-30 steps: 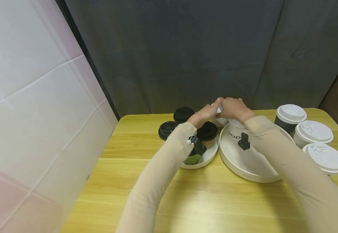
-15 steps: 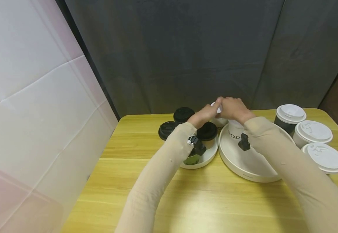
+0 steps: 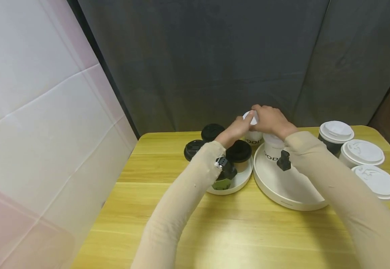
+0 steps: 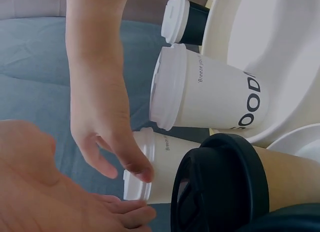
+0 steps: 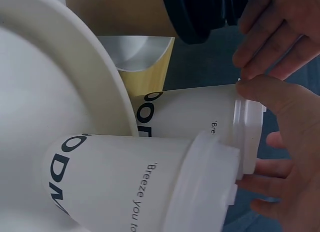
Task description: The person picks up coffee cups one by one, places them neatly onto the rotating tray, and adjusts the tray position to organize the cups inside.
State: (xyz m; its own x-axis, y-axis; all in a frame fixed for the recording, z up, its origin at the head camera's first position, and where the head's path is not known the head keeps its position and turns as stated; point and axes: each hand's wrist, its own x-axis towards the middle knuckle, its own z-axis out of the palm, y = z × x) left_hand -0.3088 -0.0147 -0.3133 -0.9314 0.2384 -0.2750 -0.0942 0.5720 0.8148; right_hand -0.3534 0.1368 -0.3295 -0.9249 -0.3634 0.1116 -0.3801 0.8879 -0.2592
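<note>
At the table's far edge stands a white paper cup with dark lettering and a white lid. My right hand spans this lid, thumb at one side of the rim and fingertips at the other in the right wrist view. From the left, my left hand holds its fingers extended right at the lid's edge; in the left wrist view these fingers lie beside the rim. Another white lettered cup, also lidded, stands close by on the large round white tray.
Left of the tray, a smaller white plate bears cups with black lids. A further black lid shows behind the left sleeve. White-lidded cups line the right side. A dark curtain hangs behind the table.
My right hand has risen slightly, and more of the white lid and the cup's lettering shows beneath it. My left hand has stayed almost still. The other cups stand as before.
</note>
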